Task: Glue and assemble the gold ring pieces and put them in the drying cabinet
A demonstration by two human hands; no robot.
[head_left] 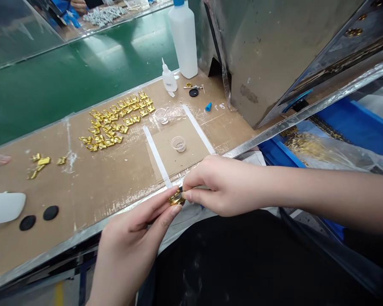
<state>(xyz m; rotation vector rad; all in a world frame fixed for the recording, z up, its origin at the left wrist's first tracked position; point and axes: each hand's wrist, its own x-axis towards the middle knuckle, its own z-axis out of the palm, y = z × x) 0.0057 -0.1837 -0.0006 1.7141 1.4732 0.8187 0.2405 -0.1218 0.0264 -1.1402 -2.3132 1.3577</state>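
Note:
Between the thumb and fingers of my left hand [137, 229] is a small shiny gold metal piece [176, 198], held just off the front edge of the bench. My right hand [215, 185] pinches at its upper right side, on a small dark bit [180, 188] whose kind I cannot make out. Fingertips hide much of the gold piece. Beyond the hands, a small clear plastic cup [178, 144] stands on a cardboard square [166, 142] between two white tape strips. Several similar gold pieces [115, 117] lie in rows to the left of it.
A white squeeze bottle [169, 78] and a large white bottle [187, 42] stand at the back. Another clear cup [161, 115], a blue cap [208, 106] and black discs [51, 213] lie on the cardboard-covered bench. A metal panel [258, 51] rises at right, above blue bins [284, 153].

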